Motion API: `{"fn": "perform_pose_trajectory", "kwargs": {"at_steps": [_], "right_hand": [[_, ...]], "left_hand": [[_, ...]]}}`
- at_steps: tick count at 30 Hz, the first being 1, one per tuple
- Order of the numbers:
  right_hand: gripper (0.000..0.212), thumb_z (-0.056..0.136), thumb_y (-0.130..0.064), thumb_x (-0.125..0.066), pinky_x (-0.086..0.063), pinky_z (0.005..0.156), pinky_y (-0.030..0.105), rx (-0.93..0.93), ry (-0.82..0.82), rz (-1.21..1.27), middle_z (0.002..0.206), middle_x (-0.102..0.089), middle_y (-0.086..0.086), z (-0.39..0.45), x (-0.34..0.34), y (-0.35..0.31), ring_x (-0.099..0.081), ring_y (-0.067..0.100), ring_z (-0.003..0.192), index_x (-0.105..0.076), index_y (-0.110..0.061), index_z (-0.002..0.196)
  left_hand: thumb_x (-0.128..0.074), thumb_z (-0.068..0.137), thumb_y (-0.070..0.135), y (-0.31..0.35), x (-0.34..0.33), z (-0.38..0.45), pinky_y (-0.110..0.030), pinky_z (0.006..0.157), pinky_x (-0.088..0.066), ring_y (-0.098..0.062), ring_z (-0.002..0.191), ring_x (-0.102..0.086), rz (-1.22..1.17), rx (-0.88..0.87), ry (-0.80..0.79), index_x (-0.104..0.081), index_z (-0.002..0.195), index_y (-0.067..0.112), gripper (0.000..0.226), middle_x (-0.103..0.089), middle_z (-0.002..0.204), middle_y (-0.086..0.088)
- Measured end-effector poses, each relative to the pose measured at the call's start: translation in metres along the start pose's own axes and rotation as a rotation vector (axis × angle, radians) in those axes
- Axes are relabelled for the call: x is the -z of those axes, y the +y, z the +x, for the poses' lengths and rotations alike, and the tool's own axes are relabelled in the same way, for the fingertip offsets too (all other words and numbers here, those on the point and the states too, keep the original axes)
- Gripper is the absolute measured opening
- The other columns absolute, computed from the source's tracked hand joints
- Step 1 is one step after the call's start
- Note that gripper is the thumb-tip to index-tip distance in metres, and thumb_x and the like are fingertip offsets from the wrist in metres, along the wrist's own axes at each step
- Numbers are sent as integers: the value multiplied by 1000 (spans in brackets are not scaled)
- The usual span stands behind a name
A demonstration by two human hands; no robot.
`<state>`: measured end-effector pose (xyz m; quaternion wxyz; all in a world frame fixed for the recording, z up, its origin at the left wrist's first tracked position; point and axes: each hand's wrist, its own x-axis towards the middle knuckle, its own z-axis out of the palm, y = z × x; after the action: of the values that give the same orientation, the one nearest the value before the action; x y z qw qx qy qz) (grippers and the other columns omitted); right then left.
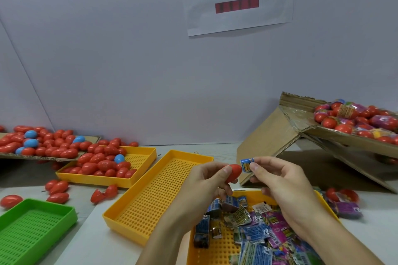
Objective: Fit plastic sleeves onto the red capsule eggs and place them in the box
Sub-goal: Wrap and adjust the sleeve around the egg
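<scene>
My left hand grips a red capsule egg between thumb and fingers, its tip pointing right. My right hand pinches a small blue printed plastic sleeve just right of the egg's tip, close to it. Both hands hover above a yellow tray holding several loose printed sleeves. At the right, a tilted cardboard box contains several sleeved red eggs.
An empty perforated yellow tray lies centre. Another yellow tray and a cardboard sheet at the left hold several bare red and a few blue eggs. A green tray sits front left. Loose eggs lie scattered on the table.
</scene>
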<state>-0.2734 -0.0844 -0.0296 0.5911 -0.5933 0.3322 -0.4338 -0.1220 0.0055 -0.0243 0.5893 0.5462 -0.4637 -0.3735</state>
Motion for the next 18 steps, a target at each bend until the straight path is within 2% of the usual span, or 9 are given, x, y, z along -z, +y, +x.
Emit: {"fn": "perform_pose_trajectory", "kwargs": {"at_steps": [6, 11, 15, 18], "right_hand": [[12, 88, -22, -70, -49, 70, 34, 13, -70, -47, 88, -77, -3, -1, 1, -1, -72, 11, 82, -75, -24, 99], [13, 87, -18, -71, -48, 64, 21, 80, -82, -111, 87, -76, -9, -3, 1, -2, -69, 4, 81, -75, -27, 95], [16, 87, -9, -71, -49, 59, 9, 151, -94, -167, 85, -77, -10, -4, 1, -2, -69, 1, 80, -76, -23, 93], [16, 85, -8, -72, -50, 62, 9, 180, -93, -176, 84, -77, -10, -4, 2, -3, -70, 2, 79, -77, -22, 90]], "left_hand": [[-55, 98, 28, 3, -3, -1, -24, 60, -50, -14, 68, -61, -36, 35, -42, -74, 106, 17, 23, -73, 89, -7], [-57, 97, 27, 4, -3, -1, -24, 60, -50, -15, 71, -62, -100, 34, -53, -74, 106, 12, 25, -72, 92, -9], [-67, 88, 27, 2, -4, -1, -24, 69, -55, -19, 76, -68, -155, 38, -33, -78, 98, 18, 17, -74, 91, -9], [-73, 79, 34, 1, -3, -1, -24, 74, -56, -18, 80, -69, -169, 28, -36, -79, 94, 25, 18, -74, 87, -2]]}}
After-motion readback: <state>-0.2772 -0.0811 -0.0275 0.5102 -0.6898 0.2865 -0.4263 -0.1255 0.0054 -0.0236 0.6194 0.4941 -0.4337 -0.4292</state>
